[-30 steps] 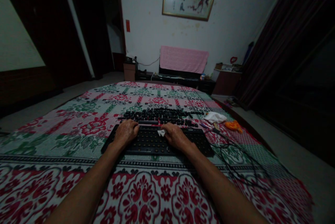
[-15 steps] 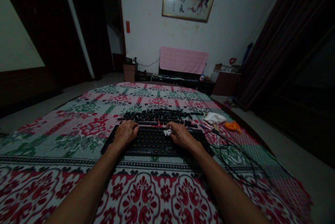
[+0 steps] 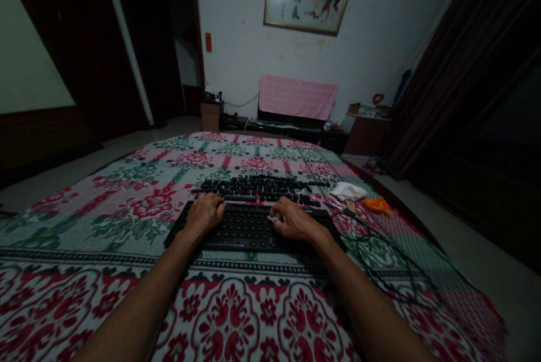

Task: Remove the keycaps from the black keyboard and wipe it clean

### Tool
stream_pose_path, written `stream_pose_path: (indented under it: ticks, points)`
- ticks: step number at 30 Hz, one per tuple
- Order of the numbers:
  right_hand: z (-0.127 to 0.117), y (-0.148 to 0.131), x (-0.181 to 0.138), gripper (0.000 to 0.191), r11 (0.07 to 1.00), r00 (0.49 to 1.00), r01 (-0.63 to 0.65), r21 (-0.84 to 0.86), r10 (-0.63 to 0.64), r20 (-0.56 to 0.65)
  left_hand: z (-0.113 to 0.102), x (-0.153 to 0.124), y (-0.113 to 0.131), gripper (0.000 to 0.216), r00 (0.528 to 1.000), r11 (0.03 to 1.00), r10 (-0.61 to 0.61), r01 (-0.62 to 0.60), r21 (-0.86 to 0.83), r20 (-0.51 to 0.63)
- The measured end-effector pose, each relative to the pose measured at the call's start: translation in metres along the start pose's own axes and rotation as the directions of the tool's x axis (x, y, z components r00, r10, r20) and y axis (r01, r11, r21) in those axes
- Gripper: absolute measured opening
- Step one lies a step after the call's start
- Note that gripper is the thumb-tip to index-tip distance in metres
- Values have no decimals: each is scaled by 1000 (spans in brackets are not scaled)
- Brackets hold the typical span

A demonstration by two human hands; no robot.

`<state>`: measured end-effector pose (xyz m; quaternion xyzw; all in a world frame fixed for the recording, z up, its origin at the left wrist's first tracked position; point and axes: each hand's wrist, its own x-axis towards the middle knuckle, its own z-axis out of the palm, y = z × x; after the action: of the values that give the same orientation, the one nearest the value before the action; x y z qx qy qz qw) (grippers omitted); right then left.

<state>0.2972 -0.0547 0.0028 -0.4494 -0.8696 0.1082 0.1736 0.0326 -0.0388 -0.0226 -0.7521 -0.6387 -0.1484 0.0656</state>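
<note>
Red, green and white flowers pattern the cloth [image 3: 230, 322] that covers the broad surface under the work. At the left, the left hand [image 3: 205, 214] lies over the left part of a black keyboard base [image 3: 243, 228], its fingers bent and its thumb pointing inward; the fingertips are hidden, so I cannot tell whether they grip the far edge or only rest there. The base lies flat beneath both hands, showing past each of them. Inside its rim, between the hands, run rows of small, light, round studs.

Just beyond the base, many loose black keycaps [image 3: 262, 186] lie spread in a wide band on the cloth, with a long dark bar [image 3: 240, 198] nearest the base.

Farther right, the right hand [image 3: 291, 218] is drawn in narrow, pinching a small white wad [image 3: 274, 217] between thumb and fingers over the studs. Whether the wad touches them is too dim to tell.

To the right of that hand, a crumpled white cloth [image 3: 349, 191] lies beside the band of keycaps. A black cable [image 3: 367, 225] loops toward the near right, and a bunched orange cloth [image 3: 377, 206] lies just right of the white one.
</note>
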Motion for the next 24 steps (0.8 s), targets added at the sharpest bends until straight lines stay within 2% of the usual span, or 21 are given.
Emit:
stream_pose_path:
  ticks: [5, 11, 15, 24]
  points:
    - [1, -1, 2, 10, 999, 1000, -22, -28, 22, 0, 1, 0, -1, 35, 1000, 1000, 5, -5, -13, -3]
    - [9, 6, 5, 26, 993, 994, -98, -69, 95, -47, 1, 0, -1, 34, 1000, 1000, -15, 15, -28, 2]
    - [8, 3, 4, 22, 985, 990, -136, -104, 130, -59, 0, 0, 0, 34, 1000, 1000, -8, 9, -16, 6]
    - [-1, -15, 3, 21, 960, 987, -154, -235, 160, 6, 3, 0, -1, 34, 1000, 1000, 1, -1, 18, 3]
